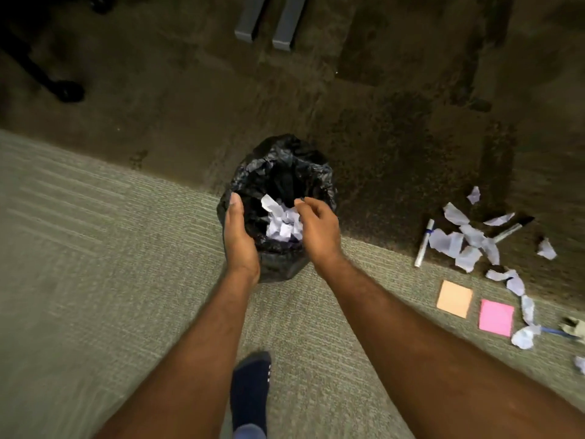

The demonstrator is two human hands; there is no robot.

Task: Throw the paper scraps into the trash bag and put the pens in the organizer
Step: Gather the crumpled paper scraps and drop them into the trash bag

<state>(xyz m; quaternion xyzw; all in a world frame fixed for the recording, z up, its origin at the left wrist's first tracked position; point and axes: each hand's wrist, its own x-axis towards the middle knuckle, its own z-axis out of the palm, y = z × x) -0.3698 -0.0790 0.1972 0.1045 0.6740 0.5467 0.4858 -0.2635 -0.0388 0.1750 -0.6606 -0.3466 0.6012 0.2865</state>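
A black trash bag [285,166] stands open on the carpet in the middle of the head view, with white paper scraps [283,221] lying inside it. My left hand [239,236] cups the bag's left rim with fingers straight. My right hand [316,228] hovers over the bag's right side, fingers loosely curled and holding nothing I can see. Several more paper scraps [468,242] are scattered on the floor to the right. Among them lie a white pen with a blue band [424,243] and a dark-capped marker [512,229]. No organizer is in view.
An orange sticky pad [455,298] and a pink sticky pad [496,317] lie at the right. A blue-handled item [552,331] sits near the right edge. My dark-socked foot [251,384] is below the bag. Grey furniture legs [269,20] and a chair base [68,90] stand farther off.
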